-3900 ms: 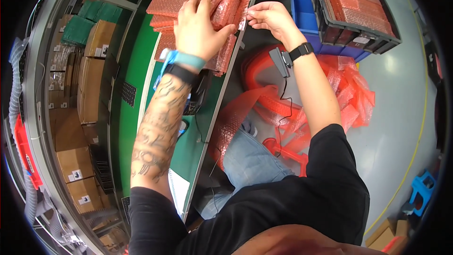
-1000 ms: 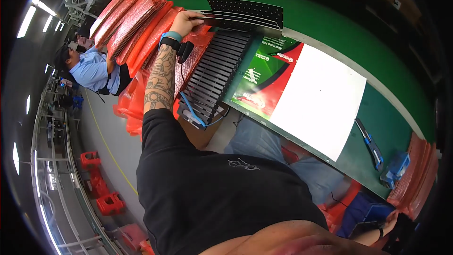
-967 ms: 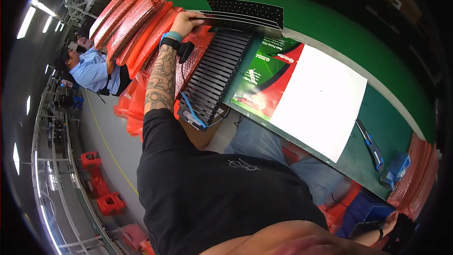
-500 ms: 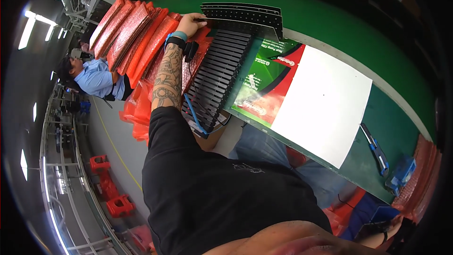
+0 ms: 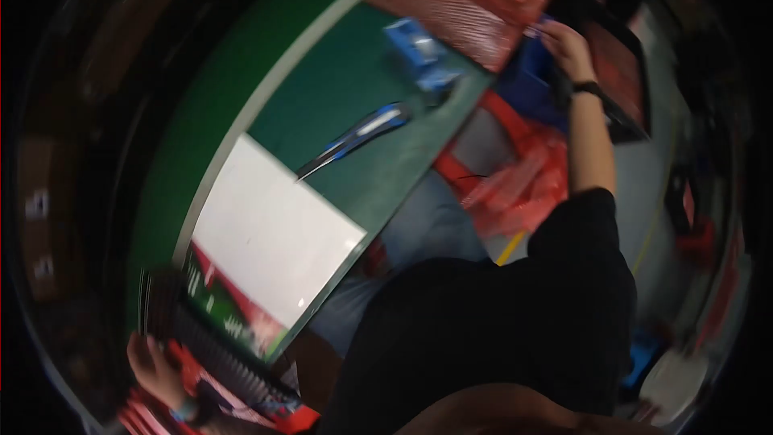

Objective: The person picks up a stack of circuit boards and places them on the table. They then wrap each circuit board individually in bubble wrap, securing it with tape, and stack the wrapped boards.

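My left hand (image 5: 157,366) is at the lower left, beside upright black perforated panels (image 5: 157,306); blur hides whether its fingers grip them. A black slatted rack (image 5: 229,346) lies next to that hand. My right hand (image 5: 568,50) reaches out at the upper right, fingers bent together by the edge of stacked red bubble-wrap bags (image 5: 483,8). Whatever sits at its fingertips is too blurred to name. Between the hands, a white sheet (image 5: 278,225) partly covers a printed green and red sheet (image 5: 233,306) on the green table (image 5: 346,185).
A blue and black utility knife (image 5: 354,137) touches the white sheet's far corner. Beyond it is a blue tape dispenser-like object (image 5: 423,52). A dark bin (image 5: 624,72) stands right of my right hand, above red plastic (image 5: 519,193) and a red stool frame (image 5: 459,169).
The view has swung to the right, so the table appears turned. My right hand has come into full view by the bubble-wrap stack. My left hand remains near the black panels.
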Demonstrator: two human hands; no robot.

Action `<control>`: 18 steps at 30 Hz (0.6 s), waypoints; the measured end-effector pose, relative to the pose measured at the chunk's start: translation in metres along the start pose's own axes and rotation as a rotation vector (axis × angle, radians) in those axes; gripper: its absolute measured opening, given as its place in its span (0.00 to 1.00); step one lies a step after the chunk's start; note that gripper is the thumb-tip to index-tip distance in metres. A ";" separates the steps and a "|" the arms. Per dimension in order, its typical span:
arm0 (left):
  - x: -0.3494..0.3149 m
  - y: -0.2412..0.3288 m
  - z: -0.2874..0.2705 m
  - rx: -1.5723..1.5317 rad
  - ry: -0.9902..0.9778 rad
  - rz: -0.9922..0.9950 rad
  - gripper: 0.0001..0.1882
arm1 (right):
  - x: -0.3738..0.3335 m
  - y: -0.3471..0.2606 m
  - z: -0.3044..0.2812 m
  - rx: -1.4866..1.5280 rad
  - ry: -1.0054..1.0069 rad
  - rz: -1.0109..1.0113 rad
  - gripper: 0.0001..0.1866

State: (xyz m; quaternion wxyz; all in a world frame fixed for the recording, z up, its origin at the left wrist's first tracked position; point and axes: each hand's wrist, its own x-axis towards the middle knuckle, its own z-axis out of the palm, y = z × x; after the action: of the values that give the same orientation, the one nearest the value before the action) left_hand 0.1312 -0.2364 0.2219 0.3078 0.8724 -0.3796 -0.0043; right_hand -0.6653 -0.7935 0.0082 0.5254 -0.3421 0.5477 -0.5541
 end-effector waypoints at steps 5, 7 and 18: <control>-0.028 0.276 0.081 -0.024 -0.177 0.585 0.19 | -0.008 -0.027 0.026 -0.047 0.005 -0.145 0.09; -0.024 0.365 0.138 -0.004 -0.329 0.888 0.18 | -0.009 -0.031 0.010 -0.149 -0.009 -0.210 0.09; -0.076 0.634 0.487 0.036 -0.089 1.460 0.37 | -0.007 -0.017 0.021 0.022 -0.078 -0.291 0.07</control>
State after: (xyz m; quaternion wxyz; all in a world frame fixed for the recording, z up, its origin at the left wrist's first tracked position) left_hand -0.4591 -0.7773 0.1525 0.2022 0.4012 -0.8765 0.1728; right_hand -0.6476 -0.7949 0.0296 0.4642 -0.4334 0.4654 -0.6165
